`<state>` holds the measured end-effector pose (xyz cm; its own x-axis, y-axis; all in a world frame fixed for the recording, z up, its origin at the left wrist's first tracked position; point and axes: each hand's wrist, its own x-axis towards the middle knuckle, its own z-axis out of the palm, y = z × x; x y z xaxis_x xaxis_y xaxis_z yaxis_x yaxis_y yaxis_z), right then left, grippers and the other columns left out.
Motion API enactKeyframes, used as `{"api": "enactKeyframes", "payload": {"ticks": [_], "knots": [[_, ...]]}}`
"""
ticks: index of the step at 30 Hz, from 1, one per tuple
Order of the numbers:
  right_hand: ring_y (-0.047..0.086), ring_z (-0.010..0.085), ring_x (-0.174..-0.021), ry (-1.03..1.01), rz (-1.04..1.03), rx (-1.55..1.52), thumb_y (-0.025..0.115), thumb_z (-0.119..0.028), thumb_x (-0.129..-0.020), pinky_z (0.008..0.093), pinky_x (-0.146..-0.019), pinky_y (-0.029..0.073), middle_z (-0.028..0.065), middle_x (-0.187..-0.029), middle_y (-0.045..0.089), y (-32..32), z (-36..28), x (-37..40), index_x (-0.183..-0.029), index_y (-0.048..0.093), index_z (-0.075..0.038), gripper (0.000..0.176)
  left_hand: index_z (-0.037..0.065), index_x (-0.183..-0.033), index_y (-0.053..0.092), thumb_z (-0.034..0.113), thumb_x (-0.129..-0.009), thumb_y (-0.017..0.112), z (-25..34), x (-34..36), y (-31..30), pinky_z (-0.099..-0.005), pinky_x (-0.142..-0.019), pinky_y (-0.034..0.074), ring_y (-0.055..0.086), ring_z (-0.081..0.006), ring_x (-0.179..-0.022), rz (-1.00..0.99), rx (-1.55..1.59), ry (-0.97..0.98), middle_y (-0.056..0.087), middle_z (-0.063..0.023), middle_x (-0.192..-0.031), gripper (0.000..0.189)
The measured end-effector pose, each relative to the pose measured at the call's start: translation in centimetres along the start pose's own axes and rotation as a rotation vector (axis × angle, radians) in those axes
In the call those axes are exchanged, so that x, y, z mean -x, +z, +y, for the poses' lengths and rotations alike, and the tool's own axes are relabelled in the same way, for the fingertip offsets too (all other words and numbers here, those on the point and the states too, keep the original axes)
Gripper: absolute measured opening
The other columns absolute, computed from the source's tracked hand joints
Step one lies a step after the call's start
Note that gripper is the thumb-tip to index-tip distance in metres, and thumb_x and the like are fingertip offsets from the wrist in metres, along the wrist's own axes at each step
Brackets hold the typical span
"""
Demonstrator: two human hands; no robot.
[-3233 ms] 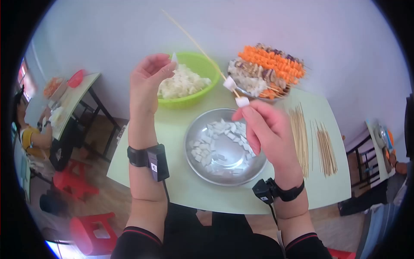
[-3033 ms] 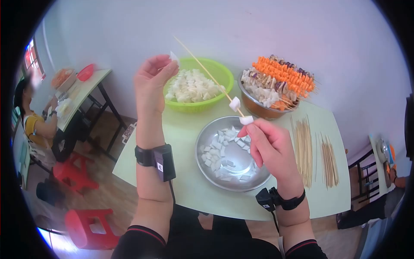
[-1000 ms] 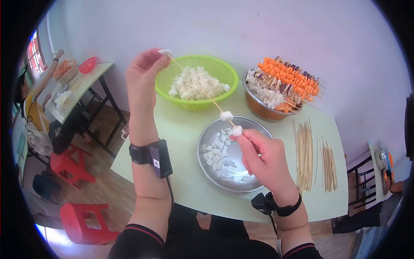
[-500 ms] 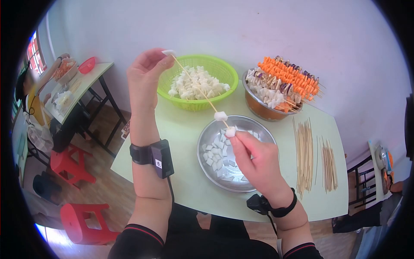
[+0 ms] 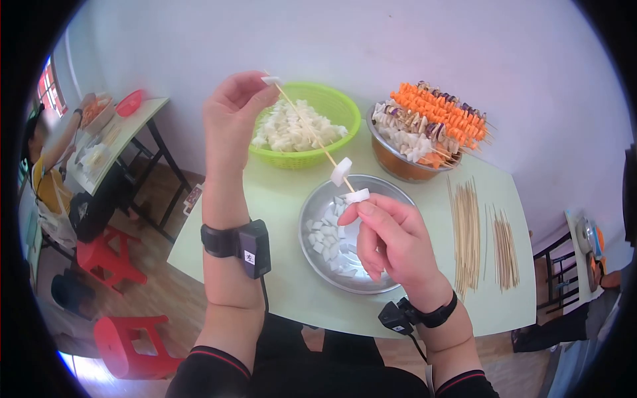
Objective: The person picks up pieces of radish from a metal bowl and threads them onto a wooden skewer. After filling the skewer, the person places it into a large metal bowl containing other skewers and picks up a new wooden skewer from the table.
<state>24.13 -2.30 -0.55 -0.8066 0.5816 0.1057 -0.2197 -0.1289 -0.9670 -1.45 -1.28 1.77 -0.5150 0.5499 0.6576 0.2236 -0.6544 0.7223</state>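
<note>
A thin wooden skewer slants between my two hands. My left hand pinches a white piece at its upper end, the tip poking out just past it. Lower down, a white chunk is threaded on the stick. My right hand has its thumb and index finger at another white piece on the lower end. Beneath it, a steel bowl holds loose white pieces. Behind the skewer is a green basket of white pieces.
At the back right, a metal bowl holds loaded orange and white skewers. Bare sticks lie in two bundles on the table's right. Red stools and a person at another table are on the left; another person is at the right.
The upper white piece now has the skewer tip through it. My right fingers have shifted under the lower piece, and the two lower pieces have turned.
</note>
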Motion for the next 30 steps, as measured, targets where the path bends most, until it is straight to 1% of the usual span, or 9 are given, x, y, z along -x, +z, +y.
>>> {"api": "enactKeyframes", "payload": {"ticks": [2,4,7,11,13,14,16,23,30], "knots": [[0.041,0.0059,-0.038,-0.035,0.043,0.091,0.040,-0.019,-0.098,0.0211,-0.041,0.034,0.0003,-0.048,0.047,0.3,0.3,0.0,-0.096,0.058,0.002,0.028,-0.004,-0.099,0.061,-0.001,-0.081,0.066,0.1,0.1,0.1,-0.0272,-0.079,0.051,0.063,-0.0155,-0.085,-0.004,-0.025,-0.005,0.065,-0.0099,-0.092,0.019],[0.041,0.0049,-0.038,-0.164,0.166,0.452,0.040,-0.019,-0.098,0.0193,-0.042,0.033,-0.0006,-0.046,0.047,0.6,0.6,0.0,-0.094,0.059,0.001,0.029,-0.003,-0.099,0.061,-0.001,-0.081,0.065,0.2,0.2,0.0,-0.0273,-0.080,0.051,0.063,-0.0155,-0.085,-0.035,-0.022,-0.010,0.065,-0.0095,-0.092,0.019],[0.041,0.0036,-0.041,-0.189,0.187,0.561,0.041,-0.019,-0.098,0.0188,-0.046,0.034,-0.0019,-0.047,0.049,0.9,0.8,0.0,-0.094,0.060,0.000,0.028,-0.002,-0.095,0.063,-0.001,-0.077,0.069,0.3,0.5,1.2,-0.0254,-0.075,0.051,0.063,-0.0139,-0.082,-0.099,0.024,-0.013,0.066,-0.0078,-0.088,0.019],[0.042,0.0041,-0.041,-0.124,0.145,0.433,0.041,-0.020,-0.098,0.0184,-0.046,0.034,-0.0019,-0.047,0.048,0.7,0.6,0.1,-0.093,0.060,0.000,0.028,-0.002,-0.094,0.063,-0.001,-0.077,0.069,0.4,0.8,1.7,-0.0248,-0.074,0.051,0.063,-0.0131,-0.082,-0.093,0.011,-0.009,0.066,-0.0073,-0.087,0.018],[0.040,0.0027,-0.039,-0.137,0.108,0.295,0.041,-0.020,-0.098,0.0200,-0.041,0.030,-0.0024,-0.047,0.045,0.3,0.6,0.0,-0.092,0.058,0.001,0.027,-0.001,-0.094,0.063,-0.001,-0.077,0.069,0.3,0.7,1.4,-0.0240,-0.074,0.051,0.063,-0.0124,-0.081,-0.109,-0.011,-0.010,0.066,-0.0065,-0.085,0.018],[0.040,0.0027,-0.039,-0.137,0.109,0.296,0.041,-0.020,-0.098,0.0200,-0.041,0.030,-0.0024,-0.047,0.045,0.2,0.6,-0.1,-0.092,0.058,0.001,0.027,-0.001,-0.094,0.063,-0.001,-0.077,0.069,0.4,0.7,1.5,-0.0240,-0.074,0.051,0.063,-0.0124,-0.081,-0.110,-0.011,-0.010,0.066,-0.0065,-0.085,0.018],[0.040,0.0030,-0.039,-0.138,0.145,0.266,0.040,-0.021,-0.098,0.0197,-0.041,0.031,-0.0021,-0.046,0.045,0.0,0.5,-0.3,-0.091,0.058,0.001,0.029,-0.002,-0.096,0.061,-0.002,-0.080,0.066,0.7,1.1,1.9,-0.0269,-0.079,0.051,0.064,-0.0149,-0.085,-0.235,-0.030,-0.058,0.065,-0.0086,-0.089,0.017],[0.040,0.0036,-0.038,-0.163,0.197,0.256,0.040,-0.021,-0.098,0.0199,-0.041,0.031,-0.0015,-0.046,0.045,-0.6,0.4,-0.5,-0.091,0.057,0.000,0.028,-0.002,-0.094,0.060,-0.001,-0.080,0.066,1.5,3.1,5.2,-0.0243,-0.079,0.051,0.062,-0.0130,-0.086,-0.429,-0.056,-0.134,0.065,-0.0076,-0.090,0.015],[0.038,0.0053,-0.036,-0.165,0.218,0.216,0.040,-0.022,-0.098,0.0205,-0.038,0.032,-0.0003,-0.045,0.044,-0.8,0.5,-0.6,-0.091,0.057,0.001,0.029,-0.002,-0.096,0.059,-0.001,-0.080,0.066,1.7,3.4,5.4,-0.0241,-0.079,0.051,0.062,-0.0122,-0.087,-0.456,-0.070,-0.135,0.064,-0.0075,-0.091,0.018]]}}
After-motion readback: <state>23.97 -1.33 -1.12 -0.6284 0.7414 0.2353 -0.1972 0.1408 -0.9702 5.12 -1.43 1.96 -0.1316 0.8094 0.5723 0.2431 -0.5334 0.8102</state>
